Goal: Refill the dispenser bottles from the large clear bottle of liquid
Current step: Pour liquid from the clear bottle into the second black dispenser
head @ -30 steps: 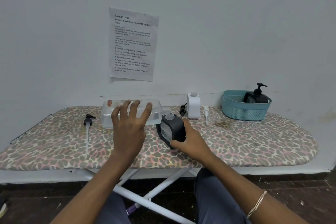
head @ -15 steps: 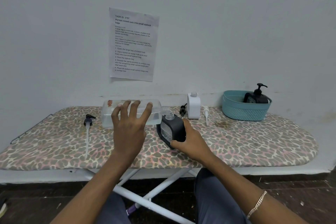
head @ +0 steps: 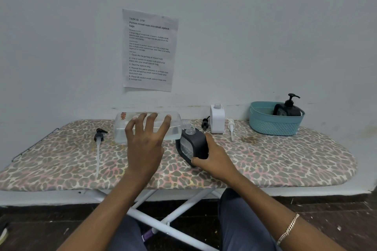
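Three dispenser bottles (head: pixel 192 144), three loose pumps (head: pixel 98 138), one large clear bottle (head: pixel 122 128), one basket (head: pixel 265 124).

Clear plastic bottle (head: pixel 130 128), matt black dispenser (head: pixel 195 146), patterned cloth cover (head: pixel 285 159)

The leopard-print padded surface (head: pixel 275 161) lies bare along its near edge and across its right half, giving wide passage there. Toward the wall, a large clear plastic bottle (head: pixel 130 128) lying on its side, a black square dispenser bottle (head: pixel 196 145), a white square bottle (head: pixel 217 119) and a teal perforated basket (head: pixel 273 123) crowd the back. Loose pump heads (head: pixel 98 140) occupy gaps between.
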A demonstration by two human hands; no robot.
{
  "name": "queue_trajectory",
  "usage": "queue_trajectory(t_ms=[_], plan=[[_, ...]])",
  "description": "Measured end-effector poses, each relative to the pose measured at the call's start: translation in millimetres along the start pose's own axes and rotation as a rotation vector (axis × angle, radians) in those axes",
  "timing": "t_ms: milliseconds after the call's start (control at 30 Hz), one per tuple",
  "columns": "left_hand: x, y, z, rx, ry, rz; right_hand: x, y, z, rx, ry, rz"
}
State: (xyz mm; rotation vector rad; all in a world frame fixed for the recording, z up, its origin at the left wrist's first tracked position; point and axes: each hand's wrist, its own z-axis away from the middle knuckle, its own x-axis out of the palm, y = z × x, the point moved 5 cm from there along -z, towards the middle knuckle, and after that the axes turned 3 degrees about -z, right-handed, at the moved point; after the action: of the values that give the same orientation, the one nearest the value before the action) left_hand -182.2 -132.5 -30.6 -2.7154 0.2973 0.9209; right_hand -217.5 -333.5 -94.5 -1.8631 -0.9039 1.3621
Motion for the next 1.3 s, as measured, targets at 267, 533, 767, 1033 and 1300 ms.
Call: queue_trajectory(t_ms=[267, 533, 767, 1033, 1300], plan=[[-0.1, 0.6, -0.9, 0.001, -0.001, 0.003, -0.2, 0.1, 0.1, 0.002, 0.004, -0.001], [0.6, 0.1, -0.9, -0.003, -0.006, 0.014, -0.1, 1.0, 0.1, 0.004, 0.003, -0.003], [1.1, -0.2, -1.0, 0.003, -0.007, 0.011, -0.1, 0.3, 0.1, 0.001, 0.0, -0.006], [1.4, -0.7, -1.5, 0.004, -0.013, 0.013, -0.2, 0.5, 0.4, 0.003, 0.0, -0.015], [1.5, -0.6, -2.0, 0.003, -0.02, 0.019, -0.6, 0.8, 0.8, 0.003, 0.0, -0.011]])
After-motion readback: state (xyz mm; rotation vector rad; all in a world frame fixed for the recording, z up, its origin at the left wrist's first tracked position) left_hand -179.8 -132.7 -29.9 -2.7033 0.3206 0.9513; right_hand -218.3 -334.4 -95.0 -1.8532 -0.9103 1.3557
